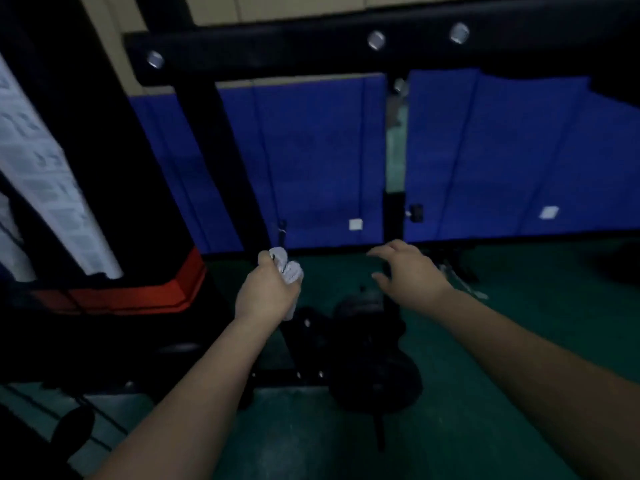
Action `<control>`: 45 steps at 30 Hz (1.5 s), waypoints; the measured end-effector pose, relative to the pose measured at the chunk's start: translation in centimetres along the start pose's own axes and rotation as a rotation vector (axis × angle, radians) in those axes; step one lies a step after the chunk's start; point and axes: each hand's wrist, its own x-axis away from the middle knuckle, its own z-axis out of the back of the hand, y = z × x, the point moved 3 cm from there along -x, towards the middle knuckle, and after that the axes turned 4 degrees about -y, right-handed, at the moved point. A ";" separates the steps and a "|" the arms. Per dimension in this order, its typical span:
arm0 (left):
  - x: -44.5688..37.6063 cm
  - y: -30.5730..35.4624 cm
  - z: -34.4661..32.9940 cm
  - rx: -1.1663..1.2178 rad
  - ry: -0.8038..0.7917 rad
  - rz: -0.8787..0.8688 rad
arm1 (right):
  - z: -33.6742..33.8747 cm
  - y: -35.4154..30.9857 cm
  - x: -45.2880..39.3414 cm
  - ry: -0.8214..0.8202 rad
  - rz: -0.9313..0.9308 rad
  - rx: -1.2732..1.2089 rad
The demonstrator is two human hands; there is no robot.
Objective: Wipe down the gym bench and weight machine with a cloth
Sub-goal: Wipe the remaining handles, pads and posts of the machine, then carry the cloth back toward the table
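My left hand (265, 292) grips a bunched white cloth (287, 268) in front of me, just below a thin cable with a small clip (281, 233). My right hand (407, 268) hovers beside it with its fingers loosely spread, holding nothing. The black frame of the weight machine (277, 50) crosses the top of the view, with shiny bolts on its beam. A black upright with a red part (138, 292) and a white instruction chart (45, 174) stands at the left. The picture is dark and blurred.
Blue wall padding (311, 161) runs behind the machine. A green floor (519, 341) lies below. Dark machine parts and a base bar (363, 348) sit under my hands. A dark shape (72, 427) shows at the lower left.
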 end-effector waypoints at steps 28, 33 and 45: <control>42.1 3.3 -17.4 -0.468 -0.796 -0.369 | -11.5 9.4 55.0 -0.152 -0.606 -0.282; 47.4 1.5 -17.8 -0.464 -0.878 -0.515 | -12.8 4.9 62.4 -0.088 -0.727 -0.270; 63.2 1.4 -16.1 -0.410 -1.032 -0.814 | -12.3 -6.1 82.5 0.011 -1.057 -0.197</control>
